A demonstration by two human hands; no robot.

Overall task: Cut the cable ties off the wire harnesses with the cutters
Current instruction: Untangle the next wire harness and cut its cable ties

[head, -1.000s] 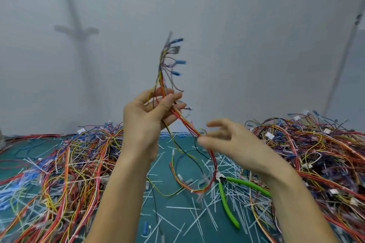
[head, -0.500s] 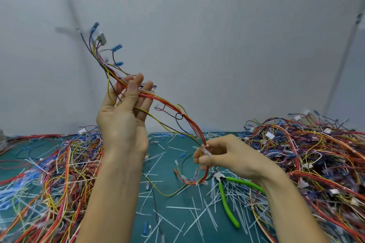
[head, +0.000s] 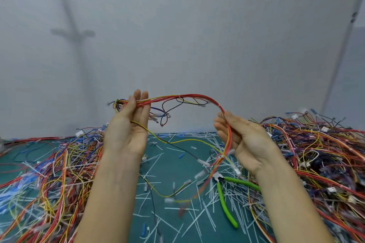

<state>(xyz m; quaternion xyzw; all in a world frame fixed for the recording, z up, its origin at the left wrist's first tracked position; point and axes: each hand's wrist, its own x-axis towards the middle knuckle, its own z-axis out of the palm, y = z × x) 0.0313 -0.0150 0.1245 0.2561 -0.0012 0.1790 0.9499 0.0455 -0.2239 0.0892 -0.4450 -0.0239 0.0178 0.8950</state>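
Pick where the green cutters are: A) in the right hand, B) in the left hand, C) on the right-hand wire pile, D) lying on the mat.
D: the cutters lie on the mat among cut ties, while the left hand and right hand hold a harness.

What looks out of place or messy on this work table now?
Nothing looks damaged. The mat is littered with white cut tie ends, which fits this job. The cutters lie unused on the mat, because the left hand and right hand both hold the wire harness, which has white ties on it.
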